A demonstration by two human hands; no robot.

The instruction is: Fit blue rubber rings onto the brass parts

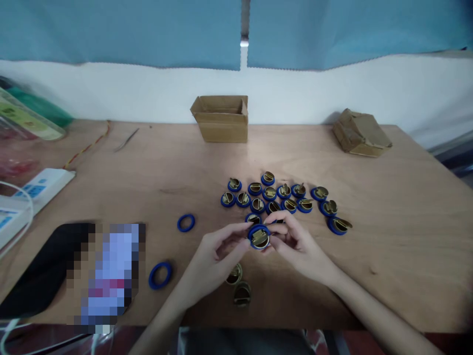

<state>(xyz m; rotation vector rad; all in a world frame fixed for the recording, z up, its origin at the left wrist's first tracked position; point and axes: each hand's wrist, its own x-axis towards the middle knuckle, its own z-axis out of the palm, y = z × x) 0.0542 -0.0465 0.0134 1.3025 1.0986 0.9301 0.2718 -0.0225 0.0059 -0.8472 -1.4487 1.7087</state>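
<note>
My left hand [218, 254] and my right hand [295, 244] meet over the wooden table [388, 236], both pinching one brass disc with a blue ring [259, 237] around it. Just behind it lies a cluster of several ringed brass discs [284, 197]. Two bare brass discs [238, 286] lie under my left wrist. Two loose blue rings sit to the left, one [185, 223] farther away and one [160, 274] nearer to me.
An open cardboard box [221, 118] stands at the back centre and a crumpled brown box [360, 133] at the back right. A phone on a black pouch [55, 266] lies at the front left, with a white power strip [40, 187], cables and plastic bags beyond.
</note>
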